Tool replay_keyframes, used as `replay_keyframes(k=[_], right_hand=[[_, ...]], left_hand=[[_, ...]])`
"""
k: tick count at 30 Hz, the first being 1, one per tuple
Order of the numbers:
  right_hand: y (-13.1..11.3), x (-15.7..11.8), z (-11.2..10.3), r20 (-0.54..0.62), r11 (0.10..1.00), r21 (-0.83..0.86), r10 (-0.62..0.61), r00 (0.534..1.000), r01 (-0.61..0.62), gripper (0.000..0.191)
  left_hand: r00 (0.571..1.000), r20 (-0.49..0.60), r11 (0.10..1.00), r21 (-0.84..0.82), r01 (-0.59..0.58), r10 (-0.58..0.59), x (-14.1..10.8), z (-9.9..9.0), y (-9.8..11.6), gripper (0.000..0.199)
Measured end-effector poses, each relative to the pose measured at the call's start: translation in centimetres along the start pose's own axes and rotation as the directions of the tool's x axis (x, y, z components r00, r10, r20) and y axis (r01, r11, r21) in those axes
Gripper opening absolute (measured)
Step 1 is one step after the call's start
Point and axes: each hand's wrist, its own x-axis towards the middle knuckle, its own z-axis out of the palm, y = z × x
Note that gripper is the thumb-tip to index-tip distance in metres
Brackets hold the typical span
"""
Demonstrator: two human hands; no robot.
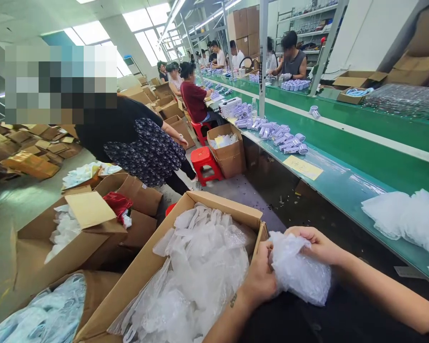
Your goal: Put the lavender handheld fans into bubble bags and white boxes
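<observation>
Right beside the open carton, your left grip and right grip pinch the crumpled plastic, seemingly teasing it apart, and the next move likely calls for gentle, even tension!

Gripping a bunched clear plastic bag between left fingers and right fingers; holding it just right of an open carton heaped with translucent packaging; facing a green worktop at right, bearing white bags at its near end, a yellow card and lavender devices farther off; having a person in dark clothes at left, near a red stool.
</observation>
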Motion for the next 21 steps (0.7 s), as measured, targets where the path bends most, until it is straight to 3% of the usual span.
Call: replay_keyframes(k=[2,4,6,7,8,9,10,11,13,15,19,21], right_hand=[[-0.5,-0.8,-1.2,-0.133,0.999,0.012,-0.038,0.990,0.040,0.028],[-1.5,-1.6,-2.4,-0.189,0.996,0.065,-0.044,0.981,0.058,0.031],[-2.7,-2.1,-3.2,-0.152,0.988,0.141,-0.033,0.988,0.055,0.032],[-3.3,-2.3,-3.4,-0.108,0.984,0.171,-0.037,0.993,0.055,0.032],[-3.7,-2.4,-3.4,-0.055,0.979,0.195,-0.047,0.997,0.057,0.032],[-4.0,-2.3,-3.2,0.010,0.975,0.214,-0.061,0.998,0.058,0.032],[-4.2,-2.2,-2.8,0.080,0.971,0.235,-0.069,0.994,0.048,0.032],[-4.1,-2.0,-2.4,0.144,0.964,0.266,-0.064,0.987,0.024,0.031],[-3.6,-1.4,-1.5,0.235,0.927,0.370,-0.030,0.972,-0.061,0.040],[-2.8,-0.8,-0.7,0.275,0.862,0.488,-0.003,0.962,-0.136,0.055],[-1.2,0.5,0.5,0.371,0.826,0.512,0.035,0.928,-0.236,0.073],[-0.8,1.2,1.4,0.441,0.853,0.432,0.082,0.894,-0.292,0.073]], left_hand=[[0.991,0.131,1.000,0.021,0.021,-0.023,-0.4,-1.3,-0.6,0.037],[0.930,0.359,0.996,0.062,0.063,-0.082,-0.3,-3.8,-1.8,0.026],[0.899,0.388,0.975,0.161,0.151,-0.203,0.7,-7.0,-3.7,0.021],[0.940,0.202,0.949,0.216,0.229,-0.273,1.4,-8.5,-4.8,0.025],[0.945,-0.097,0.908,0.264,0.327,-0.312,2.2,-9.8,-6.0,0.028],[0.891,-0.347,0.869,0.290,0.400,-0.294,3.0,-10.8,-7.3,0.029],[0.820,-0.513,0.843,0.299,0.448,-0.253,3.8,-11.5,-8.5,0.029],[0.769,-0.603,0.828,0.306,0.470,-0.214,4.4,-11.8,-9.5,0.028],[0.748,-0.643,0.828,0.321,0.460,-0.166,5.1,-11.7,-10.7,0.027],[0.737,-0.669,0.885,0.284,0.370,-0.094,5.0,-11.2,-10.7,0.026],[0.655,-0.755,0.998,0.033,0.051,-0.009,3.7,-10.8,-7.3,0.023],[0.618,-0.786,0.999,0.039,0.007,0.026,3.1,-10.5,-5.0,0.026]])
